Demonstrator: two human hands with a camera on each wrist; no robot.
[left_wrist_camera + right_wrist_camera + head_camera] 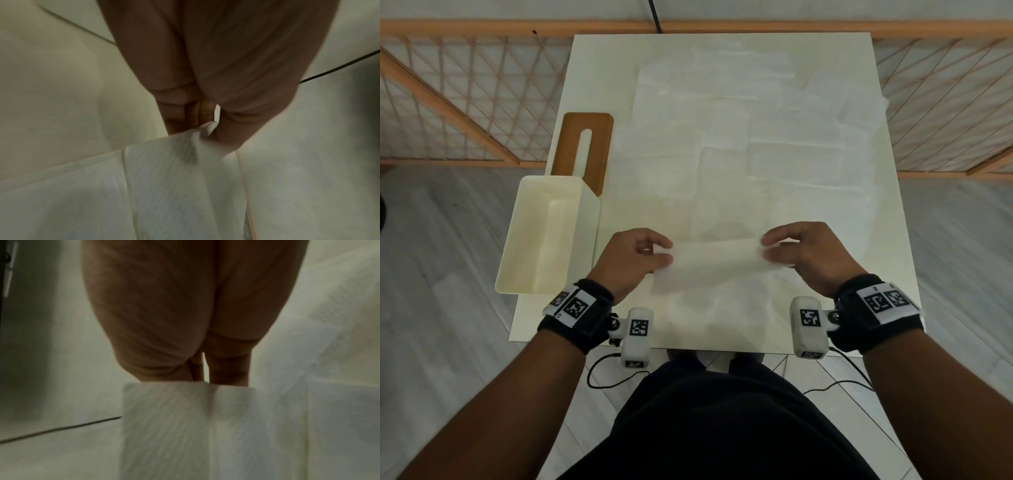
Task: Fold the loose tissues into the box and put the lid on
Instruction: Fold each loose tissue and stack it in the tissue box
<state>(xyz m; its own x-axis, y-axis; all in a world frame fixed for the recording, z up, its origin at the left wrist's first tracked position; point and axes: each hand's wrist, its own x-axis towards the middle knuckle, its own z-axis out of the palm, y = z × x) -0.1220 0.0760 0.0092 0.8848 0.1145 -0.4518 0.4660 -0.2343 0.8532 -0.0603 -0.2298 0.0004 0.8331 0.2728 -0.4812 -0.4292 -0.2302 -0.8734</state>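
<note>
Now, tissue [714,262] stretched between hands, left hand [631,262] pinching one end, right hand [810,257] pinching the other.

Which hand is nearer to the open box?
Left. The left hand pinches the tissue right beside the box; the right hand pinches its far end, farther from the box.

You're pinching a thin, matt paper tissue [714,263]; the box [544,236] is looking smooth, cream plastic, its lid [585,147] brown wood.
</note>
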